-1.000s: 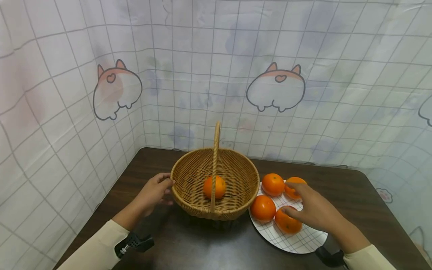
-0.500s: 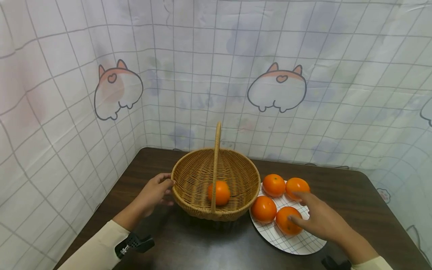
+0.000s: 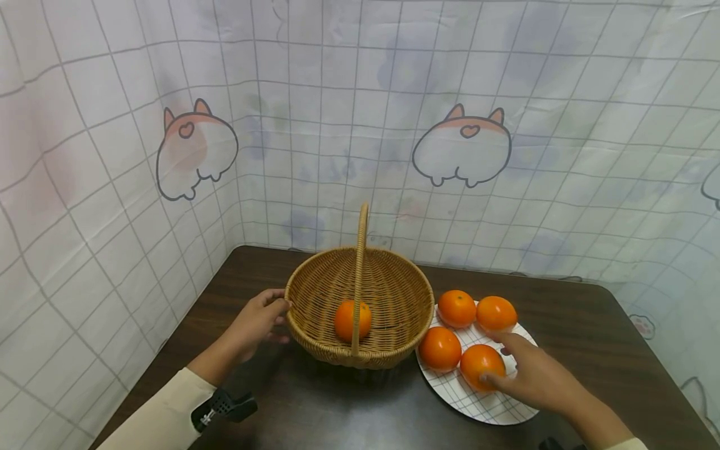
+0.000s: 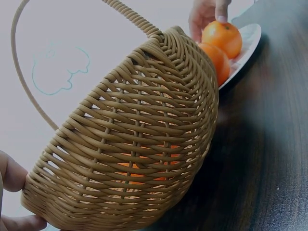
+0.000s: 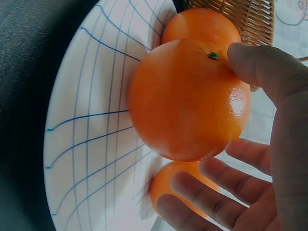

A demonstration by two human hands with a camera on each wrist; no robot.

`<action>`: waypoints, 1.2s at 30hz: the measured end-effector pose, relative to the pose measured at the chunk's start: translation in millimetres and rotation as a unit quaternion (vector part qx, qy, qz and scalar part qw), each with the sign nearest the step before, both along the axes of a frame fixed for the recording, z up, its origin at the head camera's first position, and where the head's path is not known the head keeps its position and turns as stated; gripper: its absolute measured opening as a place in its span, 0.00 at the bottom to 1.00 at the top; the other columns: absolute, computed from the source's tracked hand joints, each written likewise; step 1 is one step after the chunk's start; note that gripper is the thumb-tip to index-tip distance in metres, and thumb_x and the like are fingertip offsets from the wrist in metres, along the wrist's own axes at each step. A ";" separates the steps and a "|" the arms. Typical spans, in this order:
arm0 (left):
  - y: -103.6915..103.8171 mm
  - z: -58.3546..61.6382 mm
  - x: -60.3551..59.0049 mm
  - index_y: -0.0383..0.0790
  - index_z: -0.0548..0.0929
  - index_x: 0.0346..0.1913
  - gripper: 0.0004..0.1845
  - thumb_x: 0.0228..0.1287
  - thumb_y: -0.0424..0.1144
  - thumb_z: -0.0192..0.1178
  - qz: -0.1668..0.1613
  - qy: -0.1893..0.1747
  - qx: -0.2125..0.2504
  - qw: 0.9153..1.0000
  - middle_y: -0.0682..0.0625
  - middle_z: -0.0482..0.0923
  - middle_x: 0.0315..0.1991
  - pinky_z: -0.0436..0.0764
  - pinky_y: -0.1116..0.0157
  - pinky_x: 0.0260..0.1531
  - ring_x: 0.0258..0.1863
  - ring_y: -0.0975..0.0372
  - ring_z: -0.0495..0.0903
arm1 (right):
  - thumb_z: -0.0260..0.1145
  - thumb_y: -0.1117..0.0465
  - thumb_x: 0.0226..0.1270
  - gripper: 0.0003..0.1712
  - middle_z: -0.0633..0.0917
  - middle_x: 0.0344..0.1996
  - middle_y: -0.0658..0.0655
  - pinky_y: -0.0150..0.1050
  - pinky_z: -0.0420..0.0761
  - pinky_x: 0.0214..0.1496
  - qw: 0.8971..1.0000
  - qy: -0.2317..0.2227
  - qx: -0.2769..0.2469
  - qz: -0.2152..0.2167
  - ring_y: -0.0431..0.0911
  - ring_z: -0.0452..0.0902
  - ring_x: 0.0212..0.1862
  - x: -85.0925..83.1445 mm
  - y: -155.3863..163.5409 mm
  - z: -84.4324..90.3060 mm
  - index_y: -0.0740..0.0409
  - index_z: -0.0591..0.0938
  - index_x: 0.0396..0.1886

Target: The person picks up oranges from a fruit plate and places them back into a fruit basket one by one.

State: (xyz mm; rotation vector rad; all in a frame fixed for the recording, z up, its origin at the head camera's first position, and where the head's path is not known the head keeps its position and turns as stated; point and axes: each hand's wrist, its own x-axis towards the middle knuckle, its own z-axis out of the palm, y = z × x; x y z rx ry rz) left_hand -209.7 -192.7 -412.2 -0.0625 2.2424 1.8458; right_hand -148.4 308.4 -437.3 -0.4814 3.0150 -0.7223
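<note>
My left hand (image 3: 253, 325) pinches the left rim of a wicker basket (image 3: 394, 300) that has a tall arched handle. One orange (image 3: 345, 322) lies inside it, behind the handle; through the weave it shows in the left wrist view. Several oranges sit on a round white plate with a grid pattern (image 3: 478, 409) to the right. Around the nearest right orange (image 5: 187, 106) is my right hand (image 3: 540, 375). Its thumb touches the fruit near the green stem, while the fingers spread loosely on the other side; whether they touch it I cannot tell.
Both stand on a dark wooden table (image 3: 337, 412), the basket's right side close to the plate's left edge. Another orange (image 3: 440, 349) is left of the one at my hand, and two more (image 3: 457, 308) lie behind. A grid-patterned cloth (image 3: 337, 125) hangs behind the table.
My right hand has come down and closer around the near right orange. The orange in the basket has rolled right and then back left. My left hand stays on the rim.
</note>
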 end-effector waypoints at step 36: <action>-0.5 0.2 1.6 0.33 0.62 0.75 0.29 0.79 0.44 0.50 0.000 -0.004 -0.006 1.000 0.32 0.66 0.68 0.89 0.52 0.41 0.59 0.42 0.74 | 0.82 0.46 0.53 0.44 0.82 0.59 0.59 0.40 0.86 0.42 0.999 0.013 -0.030 0.034 0.48 0.81 0.48 1.0 -0.9 -10.1 0.63 0.77 0.64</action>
